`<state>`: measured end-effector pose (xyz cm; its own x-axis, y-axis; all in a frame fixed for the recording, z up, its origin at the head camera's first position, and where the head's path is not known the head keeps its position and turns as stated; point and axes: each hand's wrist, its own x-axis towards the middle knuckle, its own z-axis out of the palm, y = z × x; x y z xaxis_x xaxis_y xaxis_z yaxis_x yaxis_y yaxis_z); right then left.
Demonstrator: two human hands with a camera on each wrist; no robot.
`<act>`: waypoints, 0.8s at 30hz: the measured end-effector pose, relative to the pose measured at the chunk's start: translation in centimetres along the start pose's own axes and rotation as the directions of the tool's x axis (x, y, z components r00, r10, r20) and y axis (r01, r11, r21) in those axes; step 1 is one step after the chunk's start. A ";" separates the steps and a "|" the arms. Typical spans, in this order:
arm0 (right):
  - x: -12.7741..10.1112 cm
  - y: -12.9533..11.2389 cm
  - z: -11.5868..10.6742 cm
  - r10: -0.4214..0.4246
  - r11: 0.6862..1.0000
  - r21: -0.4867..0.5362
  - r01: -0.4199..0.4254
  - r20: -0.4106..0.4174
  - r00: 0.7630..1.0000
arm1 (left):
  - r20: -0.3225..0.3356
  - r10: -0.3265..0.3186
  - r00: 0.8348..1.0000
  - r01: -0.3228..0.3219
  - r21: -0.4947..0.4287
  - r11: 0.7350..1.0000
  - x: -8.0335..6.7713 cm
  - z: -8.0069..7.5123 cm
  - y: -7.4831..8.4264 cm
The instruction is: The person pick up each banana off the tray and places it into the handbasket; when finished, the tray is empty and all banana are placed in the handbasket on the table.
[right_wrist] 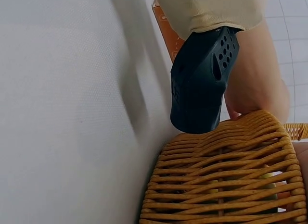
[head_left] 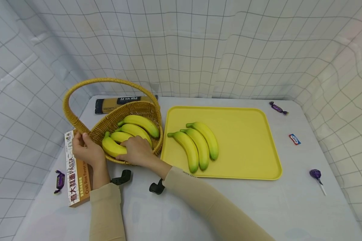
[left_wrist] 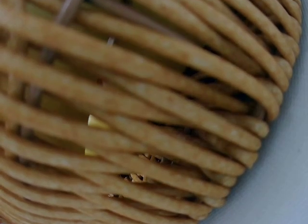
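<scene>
The right hand (head_left: 137,149) reaches into the wicker basket (head_left: 144,110) and lies over the bunch of bananas (head_left: 129,134) there, its fingers curled round the nearest fruit at the front of the bunch, so the bunch sits directly under and just beyond the palm. The left hand (head_left: 85,150) holds the basket's near left rim where the handle (head_left: 105,80) rises, fingers bent over the weave; in the right wrist view this left hand (right_wrist: 257,84) shows pressed against the basket's outer wall (right_wrist: 216,185). The bananas are smooth and yellow with green tips and stems, four of them joined at one end, lying on their sides. The left wrist view shows only the woven wall (left_wrist: 159,113) up close, with bits of yellow visible through the gaps. Just right of the basket lies a yellow tray (head_left: 253,134), which holds a second bunch of three bananas (head_left: 197,145) toward its left side. A pasta box (head_left: 76,174) lies on the white table (head_left: 289,207) under the left wrist, and a dark pasta packet (head_left: 120,102) lies behind the basket.
</scene>
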<state>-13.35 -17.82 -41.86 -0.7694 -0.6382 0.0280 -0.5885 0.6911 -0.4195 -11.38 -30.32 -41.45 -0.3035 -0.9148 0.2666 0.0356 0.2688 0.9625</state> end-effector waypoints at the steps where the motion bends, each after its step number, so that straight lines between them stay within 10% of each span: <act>1: 0.0 0.0 0.0 0.000 1.000 -0.001 0.000 -0.003 1.000 | 0.000 0.001 1.000 -0.001 0.000 1.000 0.0 0.0 0.0; 24: -0.5 -0.1 -0.1 -0.001 0.999 -0.052 0.000 -0.017 1.000 | 0.002 -0.002 1.000 0.002 -0.015 1.000 -0.1 0.0 0.1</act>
<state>-12.93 -17.60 -41.75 -0.7731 -0.6328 0.0434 -0.6004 0.7079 -0.3720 -11.31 -30.21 -41.36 -0.3055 -0.9146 0.2649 0.0489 0.2628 0.9636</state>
